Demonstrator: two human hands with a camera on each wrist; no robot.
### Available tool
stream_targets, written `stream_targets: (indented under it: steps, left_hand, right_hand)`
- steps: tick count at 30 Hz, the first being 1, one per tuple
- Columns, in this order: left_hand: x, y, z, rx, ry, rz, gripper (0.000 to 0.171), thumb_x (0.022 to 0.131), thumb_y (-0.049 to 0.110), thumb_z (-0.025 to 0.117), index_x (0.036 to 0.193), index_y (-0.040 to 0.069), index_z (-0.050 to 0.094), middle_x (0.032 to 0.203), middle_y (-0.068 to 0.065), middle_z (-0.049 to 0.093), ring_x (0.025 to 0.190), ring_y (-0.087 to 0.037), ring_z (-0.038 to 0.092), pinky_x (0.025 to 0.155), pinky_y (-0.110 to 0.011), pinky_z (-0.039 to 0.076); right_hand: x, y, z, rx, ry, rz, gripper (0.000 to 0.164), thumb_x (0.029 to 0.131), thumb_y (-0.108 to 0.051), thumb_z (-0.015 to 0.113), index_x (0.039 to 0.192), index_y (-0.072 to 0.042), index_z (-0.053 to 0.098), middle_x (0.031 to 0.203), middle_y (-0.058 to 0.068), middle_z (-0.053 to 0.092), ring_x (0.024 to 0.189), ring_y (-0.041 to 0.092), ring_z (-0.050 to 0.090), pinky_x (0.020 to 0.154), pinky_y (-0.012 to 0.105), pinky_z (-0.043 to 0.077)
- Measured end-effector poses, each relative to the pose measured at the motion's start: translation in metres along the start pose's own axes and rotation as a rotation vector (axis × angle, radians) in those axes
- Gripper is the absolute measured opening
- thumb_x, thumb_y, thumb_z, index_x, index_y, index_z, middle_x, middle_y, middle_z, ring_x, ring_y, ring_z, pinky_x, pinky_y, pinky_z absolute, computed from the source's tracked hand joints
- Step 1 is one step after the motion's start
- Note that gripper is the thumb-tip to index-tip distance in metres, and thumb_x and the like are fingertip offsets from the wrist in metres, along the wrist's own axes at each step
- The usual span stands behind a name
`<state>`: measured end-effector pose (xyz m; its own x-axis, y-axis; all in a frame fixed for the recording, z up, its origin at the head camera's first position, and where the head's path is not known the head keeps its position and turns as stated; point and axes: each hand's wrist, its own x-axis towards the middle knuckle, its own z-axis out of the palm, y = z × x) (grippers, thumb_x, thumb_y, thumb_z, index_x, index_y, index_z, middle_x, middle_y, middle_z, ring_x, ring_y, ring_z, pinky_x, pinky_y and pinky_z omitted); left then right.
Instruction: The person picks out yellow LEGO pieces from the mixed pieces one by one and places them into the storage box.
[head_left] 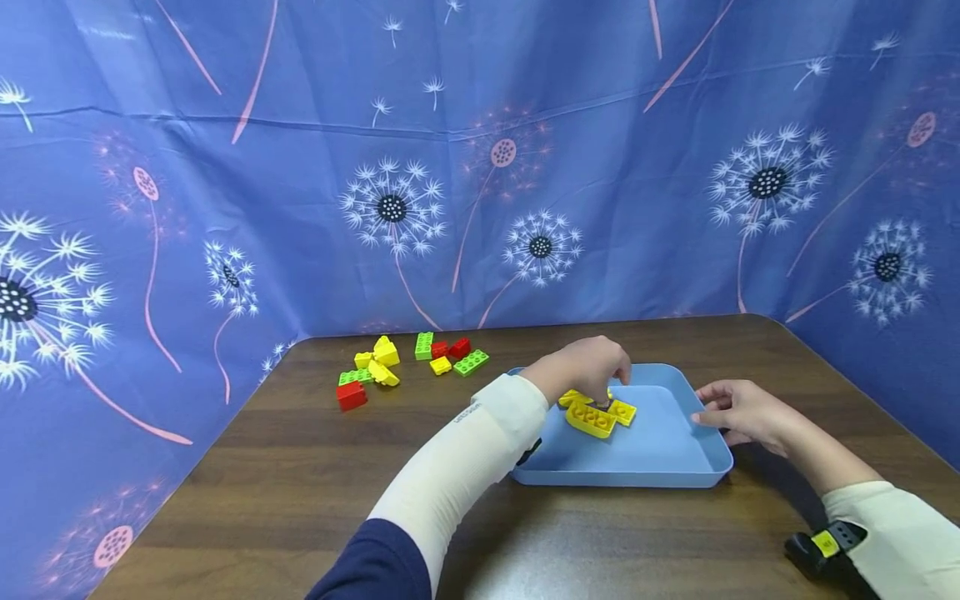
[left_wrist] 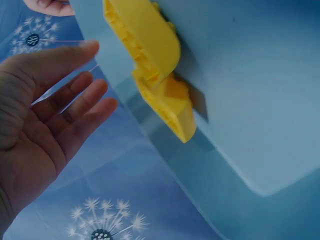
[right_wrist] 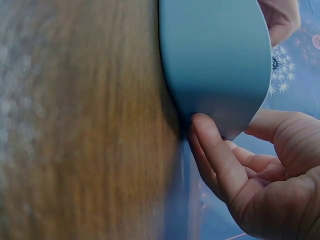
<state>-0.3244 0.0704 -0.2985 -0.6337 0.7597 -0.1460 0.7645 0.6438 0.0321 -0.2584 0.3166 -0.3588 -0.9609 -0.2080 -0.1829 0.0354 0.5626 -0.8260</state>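
My left hand [head_left: 588, 367] reaches over the left back part of a light blue tray [head_left: 652, 454], above several yellow toy bricks. In the left wrist view its fingers [left_wrist: 82, 112] are spread and slightly bent, with nothing between them, beside two yellow bricks. One yellow brick [head_left: 590, 421] is long with a rounded end; a smaller yellow brick [head_left: 624, 412] lies against it, and another sits partly under the hand. At the tray's right side my right hand [head_left: 746, 412] holds the wall, thumb over the rim and fingers [right_wrist: 215, 145] against the outside.
On the wooden table [head_left: 285, 492], left of the tray, lie loose bricks: a red brick [head_left: 351, 396], a green brick [head_left: 471, 362], a yellow brick [head_left: 385, 352] and several others. A blue dandelion-print cloth [head_left: 465, 167] hangs behind the table.
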Motion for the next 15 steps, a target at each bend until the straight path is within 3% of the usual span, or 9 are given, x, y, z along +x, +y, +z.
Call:
stream_targets:
  steps: [9, 15]
  left_hand:
    - [-0.025, -0.007, -0.015, 0.044, 0.012, 0.118, 0.048, 0.079, 0.029, 0.081, 0.124, 0.017, 0.067, 0.118, 0.009, 0.064, 0.109, -0.005, 0.053, 0.091, -0.017, 0.041]
    - [-0.043, -0.012, -0.018, 0.047, 0.023, 0.124, 0.046, 0.078, 0.027, 0.080, 0.121, 0.018, 0.069, 0.118, 0.005, 0.060, 0.107, -0.008, 0.049, 0.090, -0.021, 0.042]
  right_hand:
    - [0.001, -0.003, 0.000, -0.016, -0.004, 0.002, 0.059, 0.091, -0.013, 0.068, 0.129, 0.021, 0.038, 0.106, 0.023, 0.059, 0.090, 0.025, 0.063, 0.072, 0.045, 0.057]
    - [0.002, -0.002, -0.001, -0.023, -0.007, 0.002, 0.060, 0.091, -0.014, 0.068, 0.129, 0.021, 0.038, 0.107, 0.024, 0.058, 0.091, 0.026, 0.063, 0.073, 0.045, 0.057]
